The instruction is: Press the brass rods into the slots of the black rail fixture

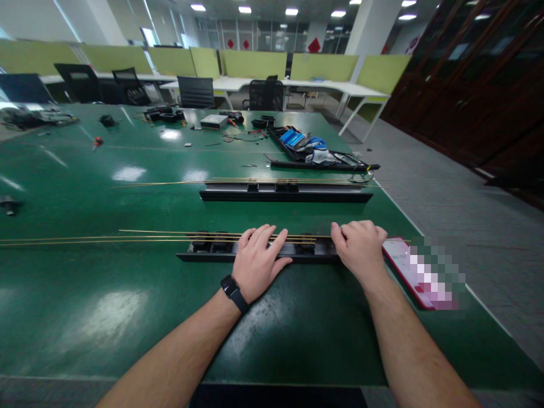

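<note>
A long black channel (208, 258) lies across the green table in front of me, with dark blocks (306, 243) inside it. Several thin brass-coloured rods (153, 232) run lengthwise along it and stick out far to the left. My left hand (260, 260), with a dark watch on the wrist, rests palm down over the rods and channel, fingers stretched and spread. At the channel's right end, my right hand (361, 246) is closed, fingers curled, on a thin rod that shows on both sides of it. The fingertips are hidden.
A second black channel (284, 196) with rods lies farther back. Behind it sits a black tray (283, 141) of blue and grey items. A red-edged phone (403, 266), partly pixelated, lies beside my right hand near the table's right edge. Loose parts and a white box (213, 121) are farther off.
</note>
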The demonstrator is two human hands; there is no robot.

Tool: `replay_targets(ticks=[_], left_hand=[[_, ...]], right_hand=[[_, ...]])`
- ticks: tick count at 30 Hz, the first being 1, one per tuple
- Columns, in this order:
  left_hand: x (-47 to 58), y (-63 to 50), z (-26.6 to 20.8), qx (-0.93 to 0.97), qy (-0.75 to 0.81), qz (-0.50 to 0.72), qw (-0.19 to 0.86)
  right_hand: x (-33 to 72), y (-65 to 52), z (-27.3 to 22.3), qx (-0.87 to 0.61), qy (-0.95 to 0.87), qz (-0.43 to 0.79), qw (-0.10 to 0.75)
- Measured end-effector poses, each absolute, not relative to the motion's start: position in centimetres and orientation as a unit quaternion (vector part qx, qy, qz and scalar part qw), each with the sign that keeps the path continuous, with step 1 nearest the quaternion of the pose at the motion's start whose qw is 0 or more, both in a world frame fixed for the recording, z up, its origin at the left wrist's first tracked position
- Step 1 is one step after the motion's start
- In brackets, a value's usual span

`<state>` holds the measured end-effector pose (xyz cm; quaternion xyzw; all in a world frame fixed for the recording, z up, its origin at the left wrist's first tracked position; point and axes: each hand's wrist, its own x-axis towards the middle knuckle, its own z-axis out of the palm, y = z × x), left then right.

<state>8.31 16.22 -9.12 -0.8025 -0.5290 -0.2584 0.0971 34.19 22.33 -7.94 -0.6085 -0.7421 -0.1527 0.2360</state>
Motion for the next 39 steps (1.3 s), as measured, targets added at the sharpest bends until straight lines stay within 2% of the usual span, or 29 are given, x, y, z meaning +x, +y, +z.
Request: replay_targets(ticks=[10, 20, 27, 35, 39], left_hand=[[8.39, 16.23, -9.03, -0.803, -0.526, -0.262, 0.102], [8.42, 16.18, -8.99, -0.802, -0.529, -0.258, 0.1], [8.38, 16.21, -9.05, -0.801, -0.529, -0.26, 0.101], [8.4, 16.18, -9.04, -0.801, -0.532, -0.255, 0.1], [8.41, 16.16, -9.03, -0.801, -0.532, -0.255, 0.099]], right_hand=[[33.58, 21.95, -7.73, -0.571, -0.778, -0.069, 0.253], [34.12, 22.35, -7.76, -0.585, -0.776, -0.118, 0.203], [33.85, 22.07, -7.49, -0.566, -0.789, -0.058, 0.231], [34.32, 22.4, -7.63, -0.574, -0.79, -0.096, 0.193], [34.36, 22.35, -7.54, -0.577, -0.788, -0.075, 0.202]])
